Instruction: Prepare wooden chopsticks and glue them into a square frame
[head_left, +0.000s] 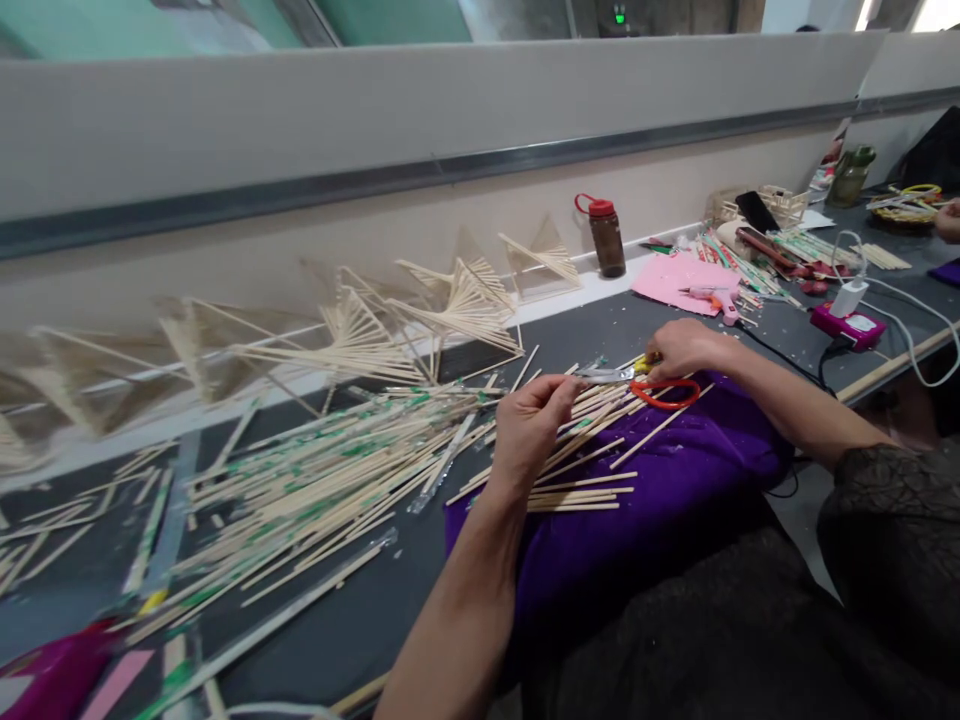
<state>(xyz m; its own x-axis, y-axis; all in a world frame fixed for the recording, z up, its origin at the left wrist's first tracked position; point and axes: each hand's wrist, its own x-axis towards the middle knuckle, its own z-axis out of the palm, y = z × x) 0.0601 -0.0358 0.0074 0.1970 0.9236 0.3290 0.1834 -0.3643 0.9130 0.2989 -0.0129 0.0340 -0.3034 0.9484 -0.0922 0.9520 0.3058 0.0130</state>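
Note:
My right hand [682,350] is closed on a pair of scissors [664,393] with red and yellow handles, the blades pointing left. Just past the blade tips, my left hand [531,425] is closed in a pinch. What it pinches is too small to make out. Beneath both hands, loose thin wooden sticks [581,497] lie on a purple cloth [675,480] that covers the table edge and my lap. To the left is a wide pile of wooden sticks [322,480], some with clear and green plastic wrappers among them.
Fan-shaped stick models [450,310] stand along the wall. Behind my right hand lie a pink glue gun [712,298] and a pink sheet [675,275], near a brown bottle [607,240]. A purple power strip [847,325] with cables sits right. Another person's hand [949,220] shows far right.

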